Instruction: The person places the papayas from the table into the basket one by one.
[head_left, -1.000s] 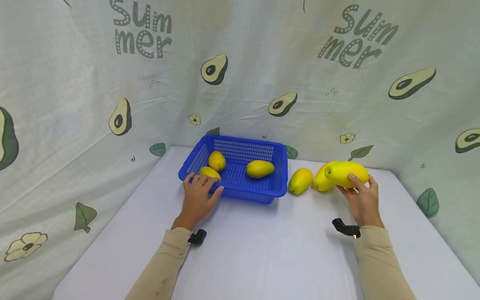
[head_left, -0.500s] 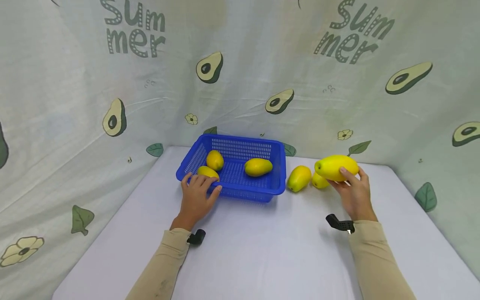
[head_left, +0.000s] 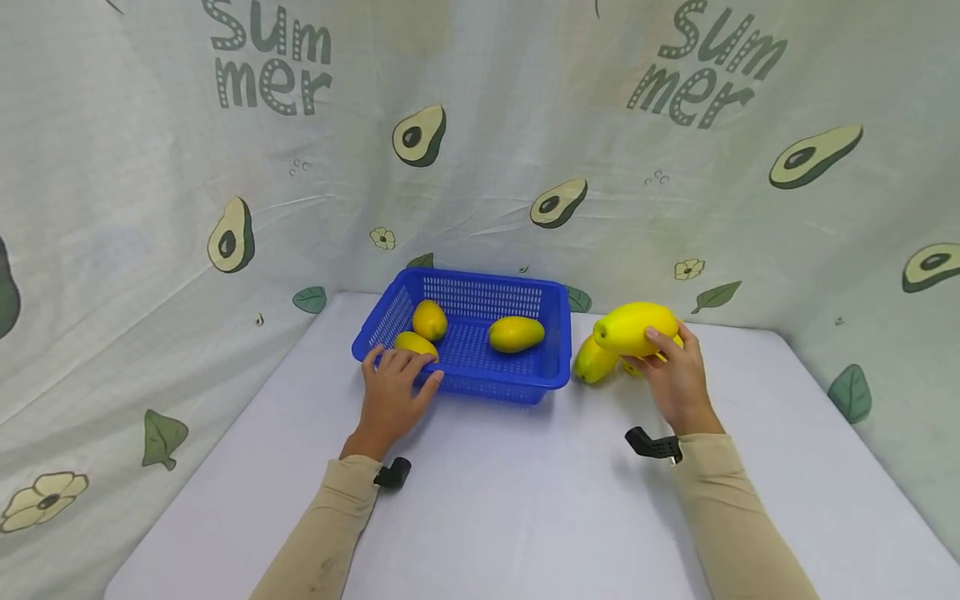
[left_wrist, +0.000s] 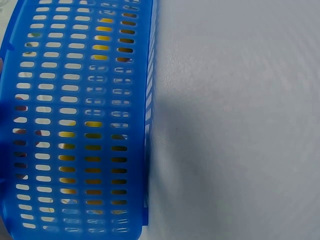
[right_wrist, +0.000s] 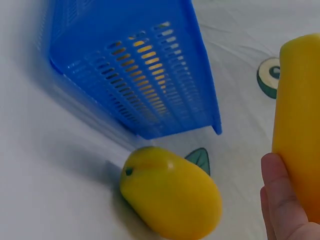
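A blue plastic basket (head_left: pixel 487 385) with slotted walls stands on the table, several yellow mangoes inside it. My left hand (head_left: pixel 393 404) grips its near rim at the left corner, fingers hooked over the edge beside a mango (head_left: pixel 415 343) in the basket. Through the slotted wall (left_wrist: pixel 70 125) in the left wrist view, bits of yellow show. To the right of the basket, my right hand (head_left: pixel 672 379) holds a large yellow mango (head_left: pixel 636 328) above the table, thumb on its near side. Beneath it lie a mango (head_left: pixel 592 362) near the basket and another, mostly hidden.
Inside the basket, a mango (head_left: pixel 430 320) rests at the left and another mango (head_left: pixel 516 334) at the right. A white cloth-covered table (head_left: pixel 517 500) carries everything. Behind it hangs a printed curtain (head_left: pixel 480 208), close to the basket's far side.
My right hand has carried the held mango leftward, from over the right end of the mangoes on the table toward the basket. My left hand has stayed on the rim.
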